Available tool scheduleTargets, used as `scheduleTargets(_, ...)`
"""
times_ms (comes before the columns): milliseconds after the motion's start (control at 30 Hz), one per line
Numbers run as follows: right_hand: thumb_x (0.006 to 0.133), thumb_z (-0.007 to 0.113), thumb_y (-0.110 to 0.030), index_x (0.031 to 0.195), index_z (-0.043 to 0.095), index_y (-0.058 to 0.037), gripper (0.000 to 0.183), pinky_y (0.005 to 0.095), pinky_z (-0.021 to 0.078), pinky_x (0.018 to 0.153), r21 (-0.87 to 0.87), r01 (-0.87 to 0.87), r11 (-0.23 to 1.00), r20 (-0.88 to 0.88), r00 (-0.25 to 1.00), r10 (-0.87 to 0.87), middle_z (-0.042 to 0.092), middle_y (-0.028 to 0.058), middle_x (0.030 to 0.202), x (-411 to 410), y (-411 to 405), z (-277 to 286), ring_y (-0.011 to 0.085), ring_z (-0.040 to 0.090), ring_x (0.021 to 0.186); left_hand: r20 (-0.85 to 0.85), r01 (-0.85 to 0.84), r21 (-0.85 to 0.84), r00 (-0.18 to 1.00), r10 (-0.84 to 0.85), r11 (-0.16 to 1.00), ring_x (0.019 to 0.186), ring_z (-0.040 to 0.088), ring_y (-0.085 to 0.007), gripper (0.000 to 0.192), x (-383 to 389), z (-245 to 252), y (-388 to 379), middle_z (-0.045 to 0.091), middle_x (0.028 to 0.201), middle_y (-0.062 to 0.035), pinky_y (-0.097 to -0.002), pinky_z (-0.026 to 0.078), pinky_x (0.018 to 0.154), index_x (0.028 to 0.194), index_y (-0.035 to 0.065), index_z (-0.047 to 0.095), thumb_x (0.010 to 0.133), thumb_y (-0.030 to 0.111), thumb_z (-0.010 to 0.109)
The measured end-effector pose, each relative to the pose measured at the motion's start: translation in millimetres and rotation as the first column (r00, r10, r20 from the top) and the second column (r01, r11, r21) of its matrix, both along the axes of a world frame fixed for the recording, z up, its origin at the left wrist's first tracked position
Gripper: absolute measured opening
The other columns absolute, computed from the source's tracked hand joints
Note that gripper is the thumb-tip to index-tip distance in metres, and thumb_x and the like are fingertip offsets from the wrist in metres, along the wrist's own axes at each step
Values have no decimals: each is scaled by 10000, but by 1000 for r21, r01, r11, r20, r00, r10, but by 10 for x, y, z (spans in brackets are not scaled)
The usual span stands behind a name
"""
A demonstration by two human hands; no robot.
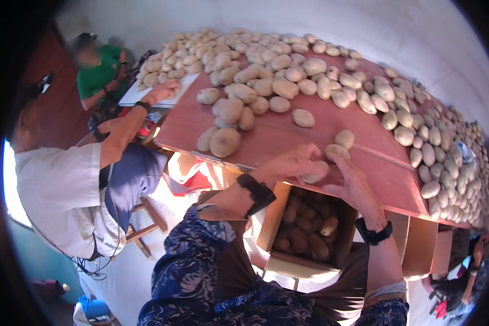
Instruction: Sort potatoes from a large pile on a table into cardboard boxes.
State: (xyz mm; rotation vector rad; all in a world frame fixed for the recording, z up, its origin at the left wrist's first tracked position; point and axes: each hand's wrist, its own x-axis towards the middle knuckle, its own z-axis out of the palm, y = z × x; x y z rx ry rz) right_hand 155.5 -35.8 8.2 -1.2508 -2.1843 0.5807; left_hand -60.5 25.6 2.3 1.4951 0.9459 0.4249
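My left hand [295,165] curls around a potato [316,172] at the front edge of the red table [265,140]. Facing it, my right hand [356,187] has its thumb and fingers spread apart. Its fingertips reach a second potato [336,152] lying on the tabletop; whether they press on it is hard to tell. Just behind that one sits another potato [344,139]. Below the table edge, between my knees, stands an open cardboard box [274,216] with several potatoes [301,236] inside.
A large heap of potatoes [265,53] covers the table's back and right side. A smaller cluster [230,112] lies left of my hands. One co-worker [65,179] reaches onto a white board [146,98] at left; another person in green [102,69] sits beyond. More cardboard boxes [419,244] stand at right.
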Motion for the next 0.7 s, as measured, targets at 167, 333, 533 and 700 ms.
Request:
scheduleTargets(167, 705, 836, -105, 1426, 405, -129, 840, 440, 520, 954, -110, -60, 992, -214, 976, 36, 618, 179, 1253, -180, -23, 11, 362, 605, 1170, 100, 70, -181, 994, -52, 981, 777, 681, -221, 667, 114, 138, -81, 620, 1109, -168, -283, 592, 631, 1349, -20, 439, 863, 357, 697)
scheduleTargets(333, 719, 823, -207, 1302, 530, -100, 661, 441, 536, 884, -242, 16, 970, -3, 1000, -18, 686, 187, 1062, -103, -65, 56, 380, 656, 1035, 10, 122, -43, 993, -121, 992, 717, 688, -217, 611, 77, 26, 4, 654, 1018, -156, -273, 581, 597, 1333, -16, 463, 902, 374, 652)
scheduleTargets(533, 746, 764, -365, 1098, 639, -74, 473, 455, 530, 827, -441, -77, 894, 417, 865, 280, 698, 192, 936, -172, -139, 40, 372, 671, 921, -53, 116, 54, 992, -113, 992, 732, 688, -201, 478, -7, -34, 90, 673, 927, -141, -269, 551, 582, 1206, -26, 581, 935, 367, 604)
scheduleTargets(700, 792, 732, -325, 1024, 667, -81, 343, 468, 531, 816, -271, -122, 955, 498, 831, 247, 700, 181, 913, -148, -149, -324, 351, 676, 914, -93, 59, 231, 995, -38, 971, 812, 682, -214, 422, -66, -47, 93, 678, 912, -152, -316, 539, 619, 1132, -20, 619, 903, 334, 640)
